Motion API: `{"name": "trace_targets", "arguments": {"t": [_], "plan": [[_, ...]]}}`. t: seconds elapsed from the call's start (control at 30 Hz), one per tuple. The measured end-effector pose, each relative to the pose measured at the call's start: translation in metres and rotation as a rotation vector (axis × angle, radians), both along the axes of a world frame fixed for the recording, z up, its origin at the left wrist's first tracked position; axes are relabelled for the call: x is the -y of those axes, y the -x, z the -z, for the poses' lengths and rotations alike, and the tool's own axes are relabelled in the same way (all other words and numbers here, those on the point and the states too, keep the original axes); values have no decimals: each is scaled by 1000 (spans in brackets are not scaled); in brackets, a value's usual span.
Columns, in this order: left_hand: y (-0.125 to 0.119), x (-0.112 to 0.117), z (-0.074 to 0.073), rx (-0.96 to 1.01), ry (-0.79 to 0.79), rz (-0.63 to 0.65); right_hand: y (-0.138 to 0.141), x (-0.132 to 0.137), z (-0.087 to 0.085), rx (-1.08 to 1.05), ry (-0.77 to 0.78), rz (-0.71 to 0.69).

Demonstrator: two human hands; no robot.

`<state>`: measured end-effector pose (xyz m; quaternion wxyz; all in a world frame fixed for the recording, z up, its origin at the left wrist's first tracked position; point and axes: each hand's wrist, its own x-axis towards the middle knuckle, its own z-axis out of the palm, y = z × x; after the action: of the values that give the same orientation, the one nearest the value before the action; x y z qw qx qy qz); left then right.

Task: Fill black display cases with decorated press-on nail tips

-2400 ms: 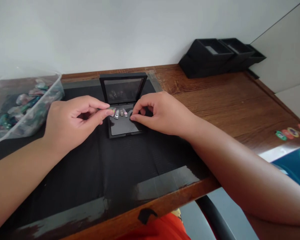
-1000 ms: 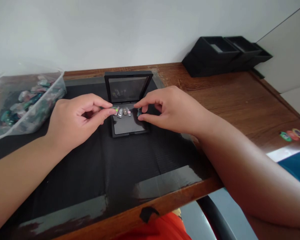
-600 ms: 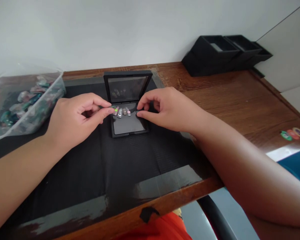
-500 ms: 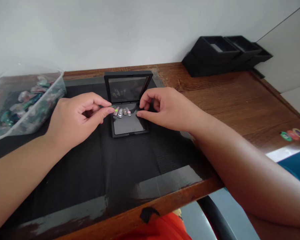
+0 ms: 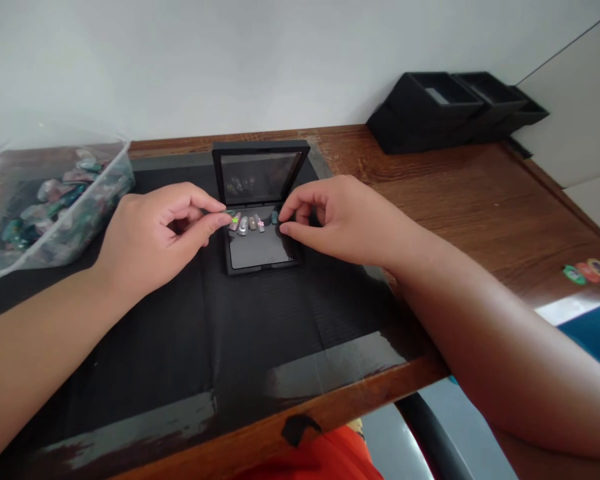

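Four decorated nail tips [image 5: 243, 225] sit rowed up on my head view, inside the lid-up black case [image 5: 260, 253], ten o'clock from centre. At the case's nine, the left hand [image 5: 163, 223] is pinched narrow; whether it holds the greenish piece [image 5: 229, 212], I can't tell. At three, the right hand [image 5: 337, 217], fingers narrow, meets a teal tip [image 5: 275, 217]; grip unclear.

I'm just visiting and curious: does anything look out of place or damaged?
Mainly the table: a ragged black patch stands out on its brown near edge, though I can't tell whether it's damage or something stuck on. The tape on the mat looks patchy too. The nails in the case show nothing odd.
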<state>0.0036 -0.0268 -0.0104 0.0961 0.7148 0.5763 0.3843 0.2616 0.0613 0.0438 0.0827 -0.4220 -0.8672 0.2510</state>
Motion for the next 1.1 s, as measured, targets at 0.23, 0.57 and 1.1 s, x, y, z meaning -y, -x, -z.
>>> {"name": "trace_targets", "arguments": {"t": [0.23, 0.57, 1.1], "plan": [[0, 0, -1, 13, 15, -12, -4, 2, 3, -110, -10, -138], [-1, 0, -2, 36, 19, -1, 2, 2, 6, 17, -149, -32], [1, 1, 0, 16, 41, -33, 7, 11, 1, 30, -89, 78]]}}
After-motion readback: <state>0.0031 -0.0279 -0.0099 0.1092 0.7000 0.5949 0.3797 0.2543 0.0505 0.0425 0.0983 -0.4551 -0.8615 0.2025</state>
